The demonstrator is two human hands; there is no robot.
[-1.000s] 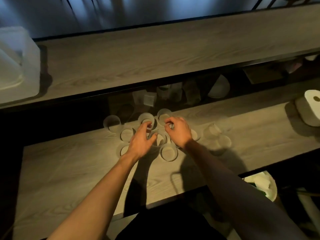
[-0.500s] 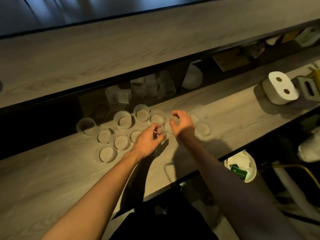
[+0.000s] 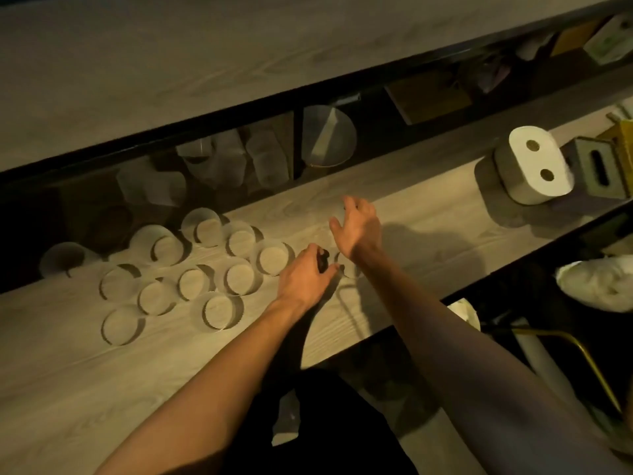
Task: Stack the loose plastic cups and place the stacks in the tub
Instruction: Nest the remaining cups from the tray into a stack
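Wooden counter (image 3: 428, 221), cups (image 3: 239, 277) clustered left, right hand (image 3: 359, 228) spread near back edge

Legible text, labels, numbers: none. Print on boxes (image 3: 606, 39), far shelf, upper right: too blurred to read. No marking discernible on plastic cups (image 3: 239, 277).

Dim, warm-lit wood counter (image 3: 428, 214) beneath a raised ledge (image 3: 205, 63).
Beyond the right hand (image 3: 358, 228), a dark recess (image 3: 85, 207) holds containers (image 3: 219, 159); right of it stand paper rolls (image 3: 534, 166); nearer, a brass tube (image 3: 541, 332).
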